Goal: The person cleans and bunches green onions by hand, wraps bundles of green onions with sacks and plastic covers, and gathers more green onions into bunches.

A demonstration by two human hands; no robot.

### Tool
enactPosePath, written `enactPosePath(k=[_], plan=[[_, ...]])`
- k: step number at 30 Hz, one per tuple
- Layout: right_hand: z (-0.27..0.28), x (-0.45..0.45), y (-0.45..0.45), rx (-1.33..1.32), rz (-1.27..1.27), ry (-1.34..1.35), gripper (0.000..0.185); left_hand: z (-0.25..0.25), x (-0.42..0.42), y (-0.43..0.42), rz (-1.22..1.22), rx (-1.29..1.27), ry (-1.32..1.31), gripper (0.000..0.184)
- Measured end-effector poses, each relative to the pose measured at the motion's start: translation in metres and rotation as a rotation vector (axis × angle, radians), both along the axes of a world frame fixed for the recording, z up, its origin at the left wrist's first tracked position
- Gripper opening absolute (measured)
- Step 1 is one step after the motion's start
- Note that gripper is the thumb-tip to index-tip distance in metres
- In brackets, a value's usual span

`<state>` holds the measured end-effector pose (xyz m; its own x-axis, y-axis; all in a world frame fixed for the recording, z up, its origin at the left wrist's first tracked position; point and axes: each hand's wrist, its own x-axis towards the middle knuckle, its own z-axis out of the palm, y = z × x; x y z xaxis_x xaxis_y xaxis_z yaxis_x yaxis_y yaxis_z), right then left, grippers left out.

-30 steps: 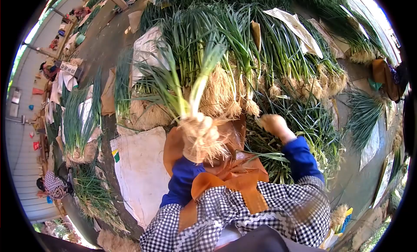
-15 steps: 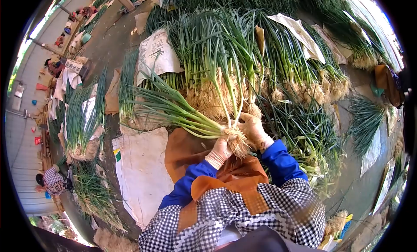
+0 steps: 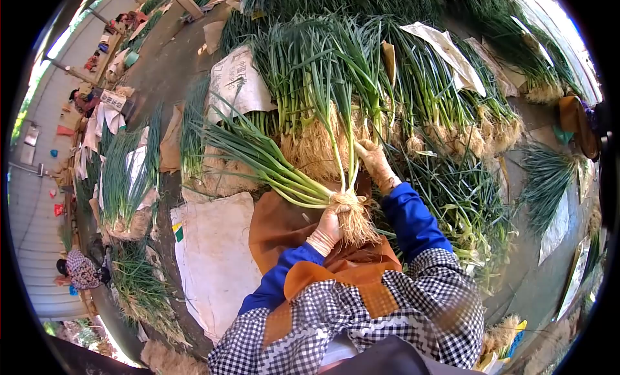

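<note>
My left hand [image 3: 328, 225] is closed around the white lower ends of a bunch of green onions [image 3: 290, 178], just above their pale, stringy roots [image 3: 354, 223]. Most of the bunch's leaves fan out to the left, while a couple of stalks [image 3: 337, 152] stand upright toward the big pile. Beside those upright stalks is my right hand [image 3: 376, 164], its fingers pinched together at stalk height. What lies between its fingertips is too small to make out. Both hands wear pale, stained gloves. Under the bunch spreads a brown apron [image 3: 274, 226].
A long row of green onions [image 3: 303, 84] lies ahead, roots toward me. Loose leaf trimmings [image 3: 458, 207] are heaped at right. A white sack [image 3: 216, 252] lies at left, near more onion bundles [image 3: 126, 187]. Another person [image 3: 82, 270] sits at far left.
My right hand has moved up and away from the root end, along the upright stalks. My left hand keeps its hold on the bunch, and the roots now hang more freely.
</note>
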<state>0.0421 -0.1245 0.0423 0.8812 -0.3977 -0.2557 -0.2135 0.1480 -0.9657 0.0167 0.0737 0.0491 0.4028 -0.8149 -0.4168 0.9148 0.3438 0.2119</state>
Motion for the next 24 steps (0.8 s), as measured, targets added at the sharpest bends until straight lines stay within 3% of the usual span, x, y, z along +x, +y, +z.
enactPosePath(k=[5, 6, 7, 8, 9, 10, 11, 13, 16, 17, 18, 19, 21, 22, 23, 24], plan=[[-0.013, -0.016, 0.004, -0.17, -0.134, -0.156, 0.037, 0.006, 0.005, 0.003, 0.0, -0.007, 0.076, 0.047], [-0.013, -0.016, -0.002, 0.057, -0.043, -0.158, 0.036, 0.024, 0.01, 0.003, -0.088, -0.097, -0.113, 0.045], [-0.011, -0.016, -0.011, 0.115, -0.027, -0.201, 0.034, 0.027, 0.013, 0.004, -0.074, -0.155, -0.098, 0.042], [-0.043, -0.004, -0.033, -0.175, -0.169, -0.041, 0.034, 0.029, 0.016, 0.006, -0.061, -0.214, -0.083, 0.039], [-0.078, 0.006, -0.052, -0.459, -0.307, 0.13, 0.033, 0.069, 0.016, -0.004, 0.069, -0.389, -0.175, 0.032], [-0.048, -0.001, -0.056, -0.67, -0.288, 0.287, 0.036, 0.088, 0.025, -0.005, 0.1, -0.45, -0.269, 0.029], [-0.048, 0.004, -0.061, -0.517, -0.212, 0.329, 0.04, 0.103, 0.037, -0.005, 0.133, -0.517, -0.369, 0.027], [-0.048, 0.011, -0.062, -0.922, 0.002, 0.585, 0.047, 0.122, 0.051, -0.008, 0.232, -0.544, -0.444, 0.025], [-0.07, -0.005, -0.08, -0.75, -0.009, 0.489, 0.04, 0.096, 0.057, 0.0, 0.284, -0.351, -0.364, 0.022], [-0.074, -0.007, -0.085, -0.647, -0.056, 0.406, 0.035, 0.094, 0.048, 0.003, 0.274, -0.272, -0.184, 0.023], [-0.06, -0.015, -0.084, -0.188, -0.03, 0.289, 0.018, 0.064, 0.049, 0.008, 0.266, -0.282, -0.24, 0.029], [-0.028, -0.037, -0.075, -0.084, -0.047, 0.138, 0.013, 0.048, 0.041, 0.012, 0.262, -0.128, -0.212, 0.03], [-0.041, -0.052, -0.075, -0.081, -0.151, 0.061, 0.015, 0.028, 0.026, 0.013, 0.274, -0.134, -0.146, 0.031], [-0.043, -0.057, -0.082, -0.185, -0.26, 0.205, 0.021, 0.017, 0.027, 0.01, 0.251, -0.024, -0.188, 0.035], [-0.086, -0.062, -0.104, -0.96, -0.371, 0.439, 0.029, 0.018, 0.03, 0.008, 0.245, -0.029, -0.195, 0.035], [-0.08, -0.062, -0.106, -0.976, -0.225, 0.678, 0.035, 0.02, 0.031, 0.007, 0.264, -0.139, -0.228, 0.035]])
